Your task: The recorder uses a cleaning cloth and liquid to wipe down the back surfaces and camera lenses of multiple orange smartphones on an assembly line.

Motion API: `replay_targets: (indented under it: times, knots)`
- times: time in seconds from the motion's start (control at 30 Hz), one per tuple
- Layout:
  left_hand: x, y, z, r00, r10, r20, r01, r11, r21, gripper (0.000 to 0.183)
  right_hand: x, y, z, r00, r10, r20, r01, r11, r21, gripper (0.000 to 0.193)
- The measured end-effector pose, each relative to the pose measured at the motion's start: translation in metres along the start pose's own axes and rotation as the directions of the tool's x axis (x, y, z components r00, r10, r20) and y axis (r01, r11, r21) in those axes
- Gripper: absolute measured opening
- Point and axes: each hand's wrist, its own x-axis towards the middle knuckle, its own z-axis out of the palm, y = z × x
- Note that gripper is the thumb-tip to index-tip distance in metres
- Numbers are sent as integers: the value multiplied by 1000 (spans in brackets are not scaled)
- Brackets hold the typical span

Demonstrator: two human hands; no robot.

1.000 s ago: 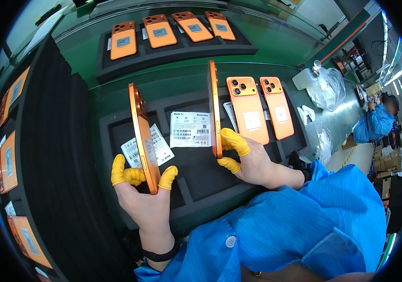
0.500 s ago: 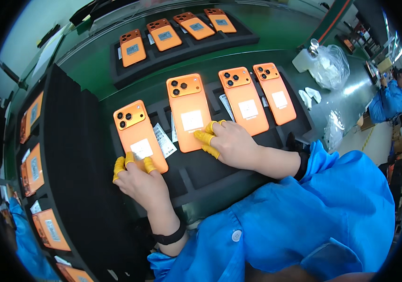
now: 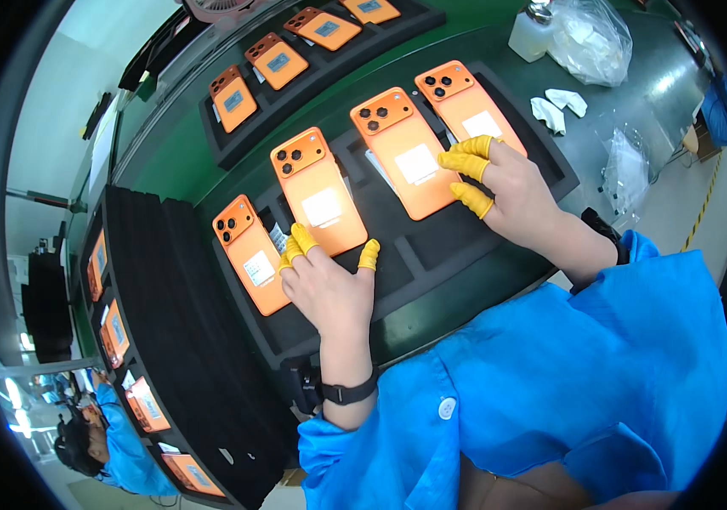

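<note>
Several orange phones lie back up in a black foam tray, each with a white square label. My left hand [image 3: 329, 289], in yellow finger cots, spreads its fingers about the lower end of the second phone [image 3: 308, 174] from the left. Its fingertips are at that phone's lower left edge, the thumb beside the lower right corner. My right hand [image 3: 521, 195], also in yellow cots, has its fingers apart at the right edge of the third phone [image 3: 389, 144], partly over the fourth phone [image 3: 453, 98]. The leftmost phone [image 3: 244, 242] lies beside my left hand.
Behind is another foam tray [image 3: 227, 153] of orange phones. A tall stack of black foam trays [image 3: 185, 323] stands at left, phones on its outer side. At right on the green bench are a bottle [image 3: 531, 34], plastic bags [image 3: 593, 38] and white scraps [image 3: 548, 115].
My left hand has moved from the leftmost phone to the second one. My right hand has gone from the second phone to between the third and fourth. The view has turned and shifted.
</note>
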Motion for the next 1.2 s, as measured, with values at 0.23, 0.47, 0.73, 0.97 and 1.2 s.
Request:
replay_targets:
  times: [0.23,0.47,0.73,0.97,1.2]
  knots:
    - [-2,7,11,998,-49,28,46,995,87,55,-33,16,6,985,-149,85,139,984,113,28]
    - [5,14,14,1000,-30,-1,29,972,235,59,-51,22,11,945,-280,167,242,946,215,26]
    - [-3,2,14,992,-127,3,127,990,-62,59,-53,20,9,930,-307,202,262,939,222,15]
    - [-9,-12,23,984,-151,99,181,848,-498,45,-59,21,10,958,-241,154,204,953,225,17]
    - [-10,-15,26,983,-154,100,183,782,-596,46,-57,20,7,957,-225,181,179,955,238,23]
